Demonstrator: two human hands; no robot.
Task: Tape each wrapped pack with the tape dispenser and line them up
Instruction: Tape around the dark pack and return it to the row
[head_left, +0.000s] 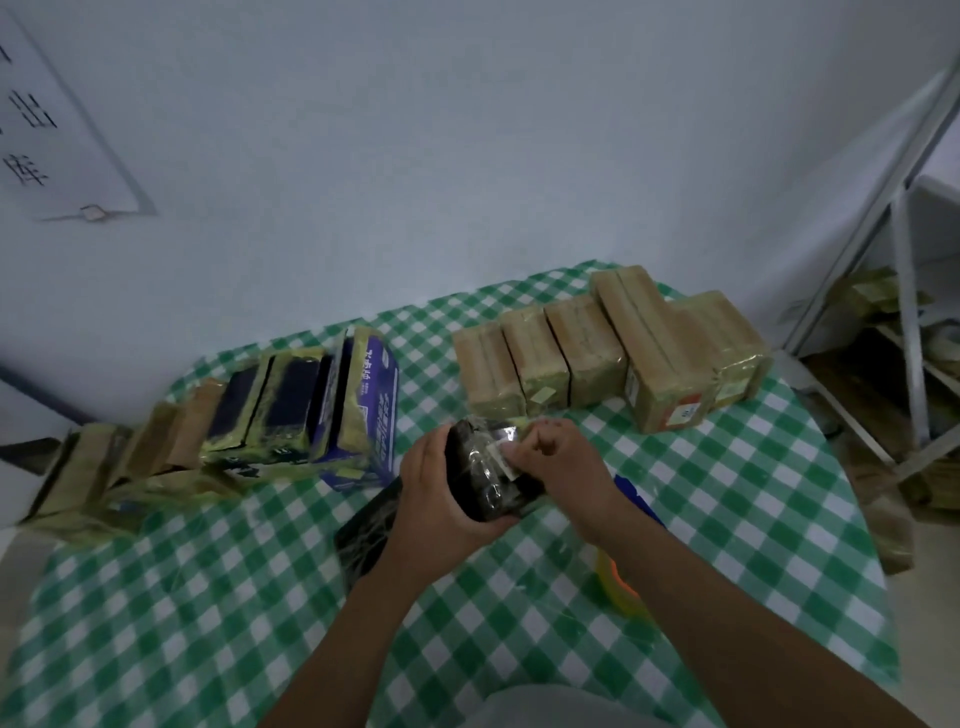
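Observation:
My left hand (436, 488) grips a black pack wrapped in clear film (485, 467), held just above the checked table (208, 597). My right hand (556, 457) has curled fingers pressing a strip of yellowish tape (501, 454) onto the pack's top. A second black wrapped pack (366, 530) lies flat on the cloth under my left wrist. The tape dispenser (618, 577), orange and yellow with a blue part, lies on the table beneath my right forearm and is mostly hidden.
A row of several brown taped packs (597, 348) stands at the back right. Another row of taped packs, brown, black and one purple box (358, 410), runs along the left. A metal shelf frame (904, 291) stands right of the table.

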